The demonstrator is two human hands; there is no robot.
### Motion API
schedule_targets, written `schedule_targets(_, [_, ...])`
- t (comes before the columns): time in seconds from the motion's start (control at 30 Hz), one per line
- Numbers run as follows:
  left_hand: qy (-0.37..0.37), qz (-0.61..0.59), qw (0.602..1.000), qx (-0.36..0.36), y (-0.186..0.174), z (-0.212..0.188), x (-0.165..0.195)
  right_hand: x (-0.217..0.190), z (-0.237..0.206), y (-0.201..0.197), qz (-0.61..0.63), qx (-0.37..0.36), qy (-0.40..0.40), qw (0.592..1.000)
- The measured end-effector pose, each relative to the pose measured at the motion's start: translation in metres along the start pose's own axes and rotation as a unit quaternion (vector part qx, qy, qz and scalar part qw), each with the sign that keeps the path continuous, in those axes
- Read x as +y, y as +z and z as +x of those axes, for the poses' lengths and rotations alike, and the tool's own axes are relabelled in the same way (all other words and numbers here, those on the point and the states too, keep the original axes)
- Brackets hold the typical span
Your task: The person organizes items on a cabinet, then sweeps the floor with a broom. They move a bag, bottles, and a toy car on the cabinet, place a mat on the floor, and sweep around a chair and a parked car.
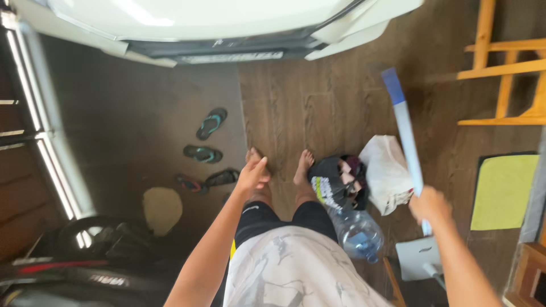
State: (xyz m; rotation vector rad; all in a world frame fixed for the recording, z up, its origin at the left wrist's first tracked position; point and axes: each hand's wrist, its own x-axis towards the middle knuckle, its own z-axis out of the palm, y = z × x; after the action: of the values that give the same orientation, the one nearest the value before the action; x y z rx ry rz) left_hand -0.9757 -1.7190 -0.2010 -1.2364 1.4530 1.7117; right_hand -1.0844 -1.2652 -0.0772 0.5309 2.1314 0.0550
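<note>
I look down at my own legs and bare feet on a wooden floor. My right hand (pixel 431 206) is closed around a long pale handle with a blue tip (pixel 405 125), which slants up away from me. Below that hand a flat grey-white mop head (pixel 418 258) rests on the floor. My left hand (pixel 252 173) hangs out in front of me with the fingers loosely apart and nothing in it, above my left foot.
A clear plastic water bottle (pixel 357 233), a dark bag (pixel 335 182) and a white bag (pixel 387 170) lie by my right foot. Sandals (pixel 210 123) lie left on the dark floor. A white car's front (pixel 227 28) is ahead, a yellow mat (pixel 503 190) and wooden frame (pixel 506 68) right.
</note>
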Motion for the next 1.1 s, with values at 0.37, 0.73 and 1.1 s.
schedule_targets(0.37, [-0.02,-0.043,0.996,0.074,-0.157,-0.016,-0.055,-0.34,0.035,0.063,0.073,0.053,-0.051,0.995])
schedule_targets(0.73, [-0.037,-0.1,0.992,0.075,-0.187,-0.052,-0.072,-0.45,-0.129,0.15,0.147,-0.133,-0.315,0.928])
schedule_targets(1.1, [0.015,0.083,0.995,-0.056,-0.069,-0.026,0.085,-0.118,-0.086,0.096,0.146,0.116,-0.696,0.694])
